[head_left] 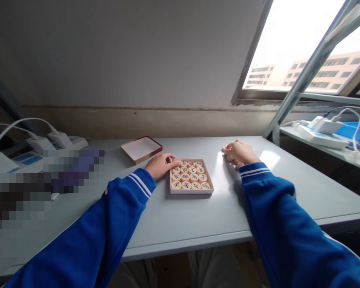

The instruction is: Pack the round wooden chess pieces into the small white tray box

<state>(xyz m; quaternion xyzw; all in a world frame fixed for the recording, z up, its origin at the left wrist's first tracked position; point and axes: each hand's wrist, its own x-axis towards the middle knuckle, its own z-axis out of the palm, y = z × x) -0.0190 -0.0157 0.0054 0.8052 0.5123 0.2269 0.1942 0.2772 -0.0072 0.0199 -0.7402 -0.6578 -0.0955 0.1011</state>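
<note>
A shallow square box (pixel 192 191) stands on the desk in front of me, filled with rows of round wooden Chinese chess pieces (pixel 193 177) marked with dark characters. My left hand (pixel 160 165) grips the box at its far left corner, fingertips at the rim and beside a corner piece. To the right, my right hand (pixel 241 152) reaches down over a small group of loose chess pieces (pixel 229 158), its fingers closed around some of them. The hand partly hides that group. Behind my left hand lies the box lid (pixel 142 148), white inside with a red-brown edge.
Power strips with white plugs and cables (pixel 60 140) sit at the left of the grey desk (pixel 186 224). A blurred-out patch (pixel 75 168) covers things near them. On the right, a side shelf holds another power strip (pixel 318 134) and a blue basket (pixel 352 132). A metal post (pixel 276 134) rises beside the window.
</note>
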